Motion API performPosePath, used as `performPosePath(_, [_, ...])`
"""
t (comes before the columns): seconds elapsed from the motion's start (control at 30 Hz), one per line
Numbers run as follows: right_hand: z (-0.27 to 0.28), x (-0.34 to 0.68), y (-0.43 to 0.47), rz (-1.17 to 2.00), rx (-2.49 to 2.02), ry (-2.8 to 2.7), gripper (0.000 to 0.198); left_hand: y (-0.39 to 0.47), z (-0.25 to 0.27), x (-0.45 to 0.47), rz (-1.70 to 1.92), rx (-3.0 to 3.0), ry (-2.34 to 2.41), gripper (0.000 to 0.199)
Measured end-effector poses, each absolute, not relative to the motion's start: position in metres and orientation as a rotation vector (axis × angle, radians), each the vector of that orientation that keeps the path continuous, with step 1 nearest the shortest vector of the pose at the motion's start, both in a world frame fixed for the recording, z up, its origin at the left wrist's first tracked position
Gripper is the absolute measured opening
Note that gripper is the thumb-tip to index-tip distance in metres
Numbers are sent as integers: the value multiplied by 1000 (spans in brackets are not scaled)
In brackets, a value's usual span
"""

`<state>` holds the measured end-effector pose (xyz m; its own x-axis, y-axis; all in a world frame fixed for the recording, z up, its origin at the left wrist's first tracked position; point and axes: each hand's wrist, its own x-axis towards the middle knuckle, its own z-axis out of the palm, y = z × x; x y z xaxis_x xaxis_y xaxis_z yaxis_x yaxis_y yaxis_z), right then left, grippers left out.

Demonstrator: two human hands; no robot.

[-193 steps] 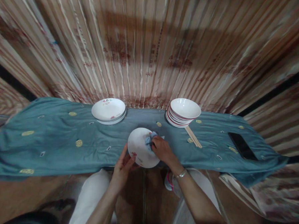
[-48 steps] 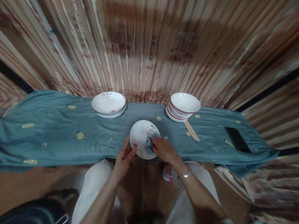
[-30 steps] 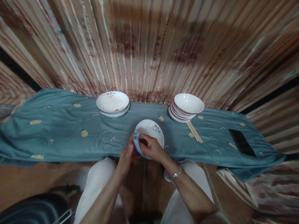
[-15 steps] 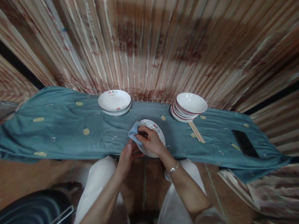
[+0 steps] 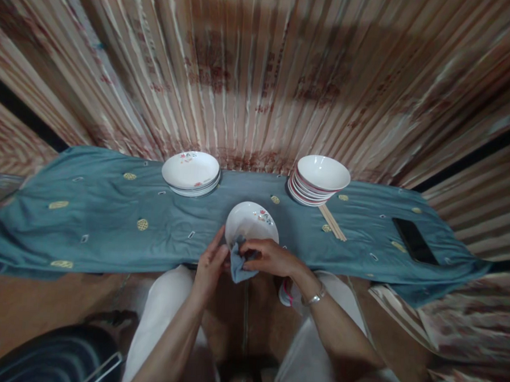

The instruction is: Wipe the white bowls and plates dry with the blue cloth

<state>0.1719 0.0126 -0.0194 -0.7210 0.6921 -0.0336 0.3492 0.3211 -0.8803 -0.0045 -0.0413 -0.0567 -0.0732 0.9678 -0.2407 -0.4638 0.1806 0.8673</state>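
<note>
A white plate (image 5: pixel 247 219) with a small floral print is at the near edge of the table, in front of me. My left hand (image 5: pixel 211 264) grips its left rim, fingers along the outside and partly hidden. My right hand (image 5: pixel 268 257) pinches a blue cloth (image 5: pixel 241 268) against the near part of the plate. The cloth's lower corner hangs past the rim. A silver bracelet circles my right wrist.
Similar floral plates (image 5: pixel 190 173) are stacked at the back left. A stack of white bowls (image 5: pixel 319 177) with red rims stands back right, with wooden chopsticks (image 5: pixel 332 222) beside it. A black phone (image 5: pixel 415 241) lies farther right on the green tablecloth (image 5: pixel 116 235).
My right hand has swept the cloth from the plate's left side down to its near edge. My left hand has shifted slightly left and up along the rim.
</note>
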Motion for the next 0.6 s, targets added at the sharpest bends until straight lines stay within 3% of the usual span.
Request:
performPosePath(0.33, [-27,209,10,1269,-988,-2375,10,-39,-46,-1,1304,639,1080,91])
performPosePath(0.6, [-46,219,16,642,-1355,-2440,10,-38,-42,0,1305,609,1091,95])
